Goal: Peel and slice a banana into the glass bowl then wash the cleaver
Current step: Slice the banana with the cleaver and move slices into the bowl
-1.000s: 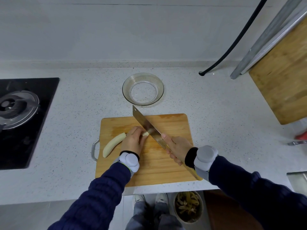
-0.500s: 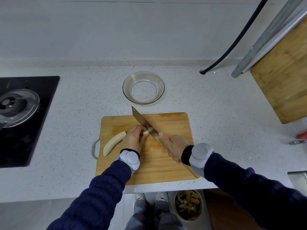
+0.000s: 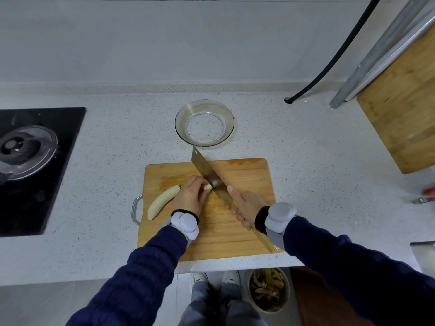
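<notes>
A peeled banana [image 3: 162,201] lies on the wooden cutting board [image 3: 244,175], its left end free. My left hand [image 3: 191,196] presses down on the banana's right part, fingers curled over it. Only a small tip shows beyond my fingers, right at the blade. My right hand [image 3: 247,208] grips the handle of the cleaver [image 3: 207,171], whose blade slants up-left across the board and meets the banana's right end. The glass bowl [image 3: 204,123] stands empty on the counter just behind the board.
A black gas hob [image 3: 35,165] fills the counter's left side. A second wooden board [image 3: 404,118] leans at the right. A bin of peels [image 3: 268,290] sits on the floor below the counter edge. A sink corner [image 3: 423,250] shows at far right.
The cleaver's blade has come slightly down and left against the banana's right end. My left hand stays on the banana. The camera shifted a little.
</notes>
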`<state>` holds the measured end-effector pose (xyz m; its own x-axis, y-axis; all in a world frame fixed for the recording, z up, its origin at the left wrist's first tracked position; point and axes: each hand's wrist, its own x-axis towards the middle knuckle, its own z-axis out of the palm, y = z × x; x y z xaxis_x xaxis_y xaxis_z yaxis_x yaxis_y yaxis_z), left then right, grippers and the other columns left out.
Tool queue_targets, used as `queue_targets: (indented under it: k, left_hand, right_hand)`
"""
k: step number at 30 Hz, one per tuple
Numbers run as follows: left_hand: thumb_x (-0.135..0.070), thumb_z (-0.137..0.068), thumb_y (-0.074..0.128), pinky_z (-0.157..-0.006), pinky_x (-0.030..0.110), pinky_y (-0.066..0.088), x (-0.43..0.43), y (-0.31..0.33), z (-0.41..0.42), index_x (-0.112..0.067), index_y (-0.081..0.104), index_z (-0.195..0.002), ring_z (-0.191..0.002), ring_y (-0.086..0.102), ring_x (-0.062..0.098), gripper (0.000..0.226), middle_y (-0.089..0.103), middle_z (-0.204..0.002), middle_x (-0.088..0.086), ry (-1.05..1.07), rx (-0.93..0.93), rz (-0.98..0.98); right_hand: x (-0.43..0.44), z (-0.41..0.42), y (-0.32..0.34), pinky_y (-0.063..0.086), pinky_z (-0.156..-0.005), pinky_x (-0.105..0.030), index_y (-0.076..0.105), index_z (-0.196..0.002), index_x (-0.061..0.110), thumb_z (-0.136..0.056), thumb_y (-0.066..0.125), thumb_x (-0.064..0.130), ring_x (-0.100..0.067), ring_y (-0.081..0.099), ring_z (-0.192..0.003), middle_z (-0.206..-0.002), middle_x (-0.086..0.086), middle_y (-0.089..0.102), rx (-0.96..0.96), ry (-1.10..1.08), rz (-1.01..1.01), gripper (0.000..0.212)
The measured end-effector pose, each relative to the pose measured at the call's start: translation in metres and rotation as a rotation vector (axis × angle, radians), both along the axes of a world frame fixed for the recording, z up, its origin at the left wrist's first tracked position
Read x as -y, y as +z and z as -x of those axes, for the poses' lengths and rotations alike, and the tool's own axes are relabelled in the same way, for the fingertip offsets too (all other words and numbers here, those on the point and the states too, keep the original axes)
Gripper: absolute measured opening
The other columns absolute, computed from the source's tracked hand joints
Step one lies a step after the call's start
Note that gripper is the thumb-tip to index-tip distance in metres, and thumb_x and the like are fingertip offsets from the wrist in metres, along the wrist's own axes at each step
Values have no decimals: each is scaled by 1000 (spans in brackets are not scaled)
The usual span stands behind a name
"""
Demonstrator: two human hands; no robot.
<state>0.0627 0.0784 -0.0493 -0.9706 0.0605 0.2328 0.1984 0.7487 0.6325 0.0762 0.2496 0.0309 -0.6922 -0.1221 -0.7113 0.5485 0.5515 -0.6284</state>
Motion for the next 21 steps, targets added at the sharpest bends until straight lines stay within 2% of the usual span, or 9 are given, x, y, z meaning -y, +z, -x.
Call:
queue_targets:
  k: [3,6,16,21]
  left_hand:
    - [-8,-81,70,-62,21,47,0,1,-1,-6,65,-90,-76,61,16,11,64,-93,3,0,2,-17]
    - [-10,-81,70,-64,22,48,0,0,-1,-7,65,-92,-78,61,17,12,64,-93,3,20,21,-19]
    - [-11,-81,70,-66,31,53,-2,5,-2,-5,64,-92,-79,61,20,14,63,-94,5,60,69,-50]
    - [-9,-81,70,-65,26,47,-2,5,-2,-4,64,-90,-76,60,20,12,62,-91,6,60,73,-61]
  right_hand:
    - [-3,-2,-1,36,-41,-24,51,-75,9,-91,27,66,-15,34,-37,-54,-4,44,-35,-20,11,65]
    - [-7,-3,4,35,-39,-22,49,-70,10,-92,29,65,-14,33,-36,-50,-1,42,-65,-16,21,63]
    - [-14,-12,11,36,-40,-21,52,-76,10,-90,30,67,-14,35,-39,-54,-2,43,-54,36,7,63]
    - [-13,-14,12,36,-39,-21,50,-71,10,-90,31,67,-14,35,-38,-51,-1,42,-30,36,1,63]
